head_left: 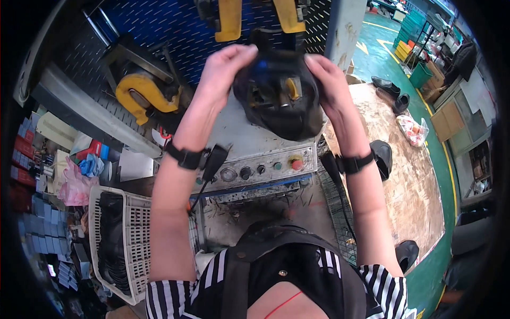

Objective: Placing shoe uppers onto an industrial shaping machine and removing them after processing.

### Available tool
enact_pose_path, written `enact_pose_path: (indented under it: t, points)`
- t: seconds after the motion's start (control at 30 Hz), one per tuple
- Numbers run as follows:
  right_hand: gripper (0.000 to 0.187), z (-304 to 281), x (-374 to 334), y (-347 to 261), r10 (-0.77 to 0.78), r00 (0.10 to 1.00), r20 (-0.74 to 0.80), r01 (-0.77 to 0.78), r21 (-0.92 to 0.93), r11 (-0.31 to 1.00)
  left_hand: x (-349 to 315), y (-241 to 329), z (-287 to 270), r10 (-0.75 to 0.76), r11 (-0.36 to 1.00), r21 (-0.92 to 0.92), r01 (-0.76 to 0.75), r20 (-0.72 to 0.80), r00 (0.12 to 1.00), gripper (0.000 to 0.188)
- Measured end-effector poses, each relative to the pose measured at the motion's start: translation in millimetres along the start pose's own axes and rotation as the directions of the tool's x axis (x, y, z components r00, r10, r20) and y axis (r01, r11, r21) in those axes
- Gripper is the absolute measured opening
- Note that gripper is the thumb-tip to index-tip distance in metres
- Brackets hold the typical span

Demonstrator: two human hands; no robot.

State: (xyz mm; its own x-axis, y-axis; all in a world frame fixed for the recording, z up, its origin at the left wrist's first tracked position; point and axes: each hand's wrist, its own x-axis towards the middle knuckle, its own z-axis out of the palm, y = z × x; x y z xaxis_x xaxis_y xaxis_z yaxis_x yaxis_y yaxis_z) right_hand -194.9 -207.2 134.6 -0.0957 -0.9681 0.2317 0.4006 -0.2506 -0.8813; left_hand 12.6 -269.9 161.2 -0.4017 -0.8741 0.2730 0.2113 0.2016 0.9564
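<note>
At the top centre, between my two hands, is a glossy black shoe point(295, 119), blurred by motion. Its opening faces up, and something yellow shows inside it. My left hand point(226, 69) grips its left edge, thumb and fingers closed on the rim. On the opposite edge my right hand point(329, 80) is closed in the same way. The shoe is over the grey top of a machine, just in front of two yellow clamp arms point(229, 21). Whether it touches the machine cannot be seen. Black straps with small dark units are around both wrists.
Below the shoe is a control panel point(255, 170) with knobs and a red button point(295, 162). A yellow curved clamp point(146, 95) stands at left. Lower left, a white plastic crate point(135, 234) holds black pieces. Several black shoes point(382, 157) lie on and around the worn board point(409, 196) at right.
</note>
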Motion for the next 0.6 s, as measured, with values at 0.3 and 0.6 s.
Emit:
enact_pose_path:
  t: [0.3, 0.6]
  points:
    - [0.018, -15, 34, 65, 0.162, 0.975, -0.155, -0.106, 0.318, 0.942, 46, -45, 7, 0.026, 1.000, 0.011, -0.025, -0.127, 0.992, 0.028]
    - [0.043, -20, -120, 94, 0.566, 0.788, -0.241, -0.409, 0.482, 0.775, 46, -30, -12, 0.371, 0.718, 0.510, -0.473, 0.295, 0.881, 0.024]
